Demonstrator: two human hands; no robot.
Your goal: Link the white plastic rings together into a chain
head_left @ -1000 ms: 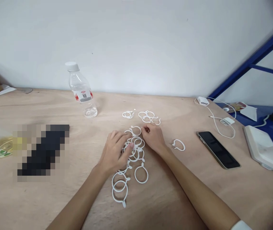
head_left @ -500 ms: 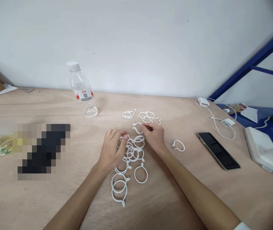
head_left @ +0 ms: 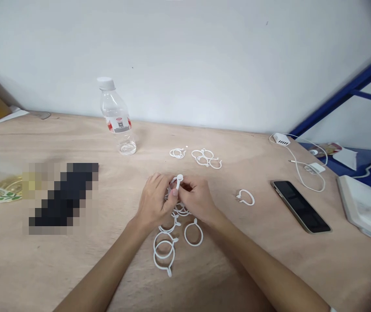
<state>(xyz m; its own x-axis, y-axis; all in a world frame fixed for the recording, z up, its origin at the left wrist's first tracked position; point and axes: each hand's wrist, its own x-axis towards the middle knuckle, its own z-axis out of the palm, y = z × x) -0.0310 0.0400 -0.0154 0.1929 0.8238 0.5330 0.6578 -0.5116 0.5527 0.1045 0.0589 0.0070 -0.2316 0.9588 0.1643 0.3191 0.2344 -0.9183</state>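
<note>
Both hands have met, fingers apparently pinching one thin white plastic ring.

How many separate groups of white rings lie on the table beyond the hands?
3: a small cluster near the bottle, a bigger cluster beside it, and a single ring toward the phone.

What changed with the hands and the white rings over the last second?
The right hand lifted one white ring off the far end of the pile and drew it in; the left hand rose to meet it, so both now pinch it. The bottle, phone and lone ring stayed put.
</note>
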